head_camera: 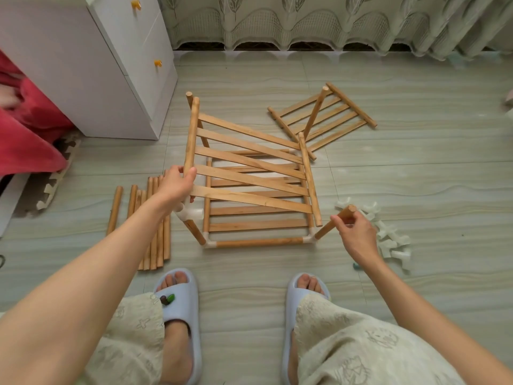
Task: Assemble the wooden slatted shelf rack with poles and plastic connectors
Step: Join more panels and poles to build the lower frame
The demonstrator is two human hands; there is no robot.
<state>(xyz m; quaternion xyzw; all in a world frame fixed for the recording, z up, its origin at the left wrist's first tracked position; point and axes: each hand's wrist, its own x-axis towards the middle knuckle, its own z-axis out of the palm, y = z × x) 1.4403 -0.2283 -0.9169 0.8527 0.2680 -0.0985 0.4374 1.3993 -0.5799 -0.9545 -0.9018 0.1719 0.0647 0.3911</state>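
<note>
On the floor between the feet: half-built rack frame (258, 207), bottom slat shelf seated in white connectors. Left hand (177, 184) grips the rail of a second slat shelf (249, 165), held tilted above it. Right hand (358, 234) pinches the top of the front-right upright pole (334, 222). My read: steady that pole, level the shelf, then seat connectors squarely. Spare poles (150, 223) left, loose connectors (388, 234) right, third shelf (322, 118) behind.

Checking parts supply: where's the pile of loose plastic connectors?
In the head view the plastic connectors lie on the floor at right, just beyond the right hand holding a pole.
</note>
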